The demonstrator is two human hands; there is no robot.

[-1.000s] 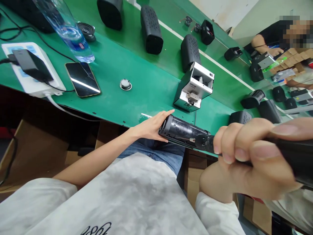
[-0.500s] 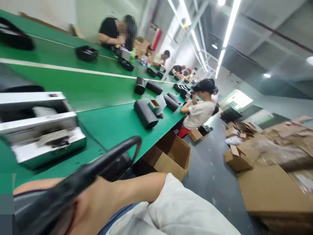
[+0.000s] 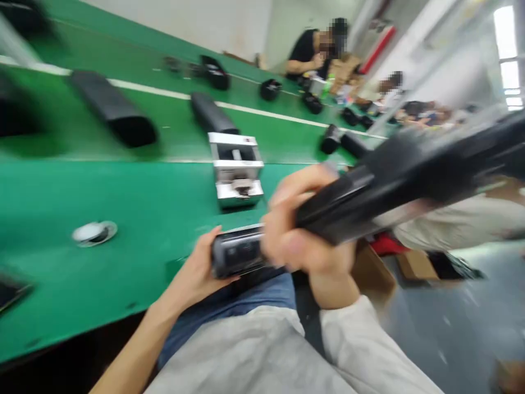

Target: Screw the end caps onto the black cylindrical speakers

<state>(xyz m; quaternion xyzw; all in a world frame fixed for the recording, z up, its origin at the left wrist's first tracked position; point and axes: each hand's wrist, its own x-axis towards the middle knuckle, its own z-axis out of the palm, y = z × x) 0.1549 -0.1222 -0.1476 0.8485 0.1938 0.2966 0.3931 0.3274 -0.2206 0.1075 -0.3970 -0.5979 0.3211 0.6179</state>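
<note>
My left hand (image 3: pixel 199 268) is wrapped around the left end of a black cylindrical device (image 3: pixel 235 251) with a shiny rounded face, at the table's near edge. Close against its other end, my right hand (image 3: pixel 301 230) is closed and blurred. It grips the near end of a long black bar-like object (image 3: pixel 394 180) that reaches to the upper right; motion blur hides its exact kind. Whether the right hand also touches the device, I cannot tell. Just beyond stands a white fixture box (image 3: pixel 238 171) with dark slots.
The green table (image 3: pixel 135 197) carries a small white round item (image 3: pixel 94 233) on the left. Black casings (image 3: pixel 112 109) lie farther back. A person in black (image 3: pixel 305 57) sits across the table. At the right, a pale sleeve (image 3: pixel 455 219) shows behind the bar-like object, above cardboard boxes (image 3: pixel 416 266).
The view has swung left and down toward the table. Both hands and the black cylindrical device have come into clear view; the long black object now extends to the upper right.
</note>
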